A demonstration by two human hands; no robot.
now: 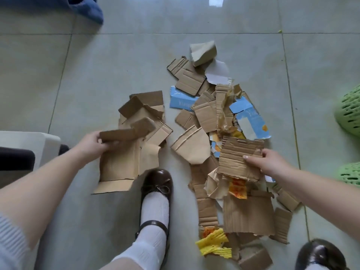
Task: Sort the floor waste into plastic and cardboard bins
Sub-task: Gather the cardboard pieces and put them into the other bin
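My left hand (91,144) grips a folded strip of brown cardboard (126,132) above a small stack of flattened cardboard (126,162) on the floor at centre left. My right hand (266,162) holds the right edge of a torn corrugated cardboard sheet (237,158), thumb on top, over a long heap of scraps (214,114). That heap holds brown cardboard pieces, blue printed carton pieces (181,101), a white sheet (218,73) and yellow foam netting (214,243) near the bottom.
My two dark shoes (155,188) (317,254) stand on the grey tiled floor, one between the stack and the heap. Green perforated basket rims (348,112) show at the right edge. A white and black object (25,151) sits at the left, blue fabric (85,6) at top left.
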